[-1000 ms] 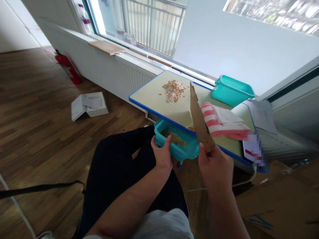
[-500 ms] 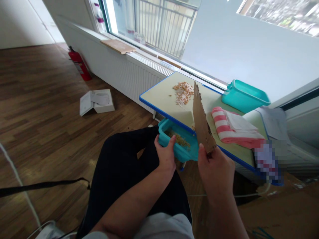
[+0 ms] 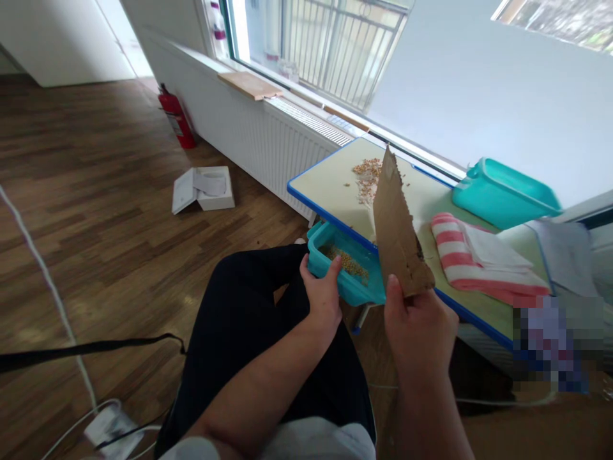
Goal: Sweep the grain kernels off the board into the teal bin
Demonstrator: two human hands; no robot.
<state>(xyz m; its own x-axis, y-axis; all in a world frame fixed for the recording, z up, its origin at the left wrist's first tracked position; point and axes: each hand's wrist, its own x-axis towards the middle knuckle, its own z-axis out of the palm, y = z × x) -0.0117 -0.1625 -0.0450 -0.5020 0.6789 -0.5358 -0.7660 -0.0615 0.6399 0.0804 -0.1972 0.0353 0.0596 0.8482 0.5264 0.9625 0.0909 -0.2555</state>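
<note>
My left hand (image 3: 324,287) grips the near left rim of a teal plastic bin (image 3: 357,295), which sits just below the table's front edge. Yellow-brown kernels (image 3: 348,263) lie on the bin's floor. In my right hand (image 3: 416,319) is a torn piece of cardboard (image 3: 395,223), held upright by its lower end over the table edge and the bin's right side. It hides part of the tabletop and of the bin. Behind it, a loose pile of kernels (image 3: 368,176) mixed with whitish bits is spread on the cream table (image 3: 325,179).
A second teal bin (image 3: 507,195) stands at the table's back right, near a folded red-and-white striped towel (image 3: 460,255). Left of the table are a radiator (image 3: 287,137), an opened white box (image 3: 215,191) and a fire extinguisher (image 3: 177,118). Cables (image 3: 48,275) cross the floor.
The view has swung left, so the surroundings appear farther right. The cardboard now shows its face more broadly. Both hands keep their holds.
</note>
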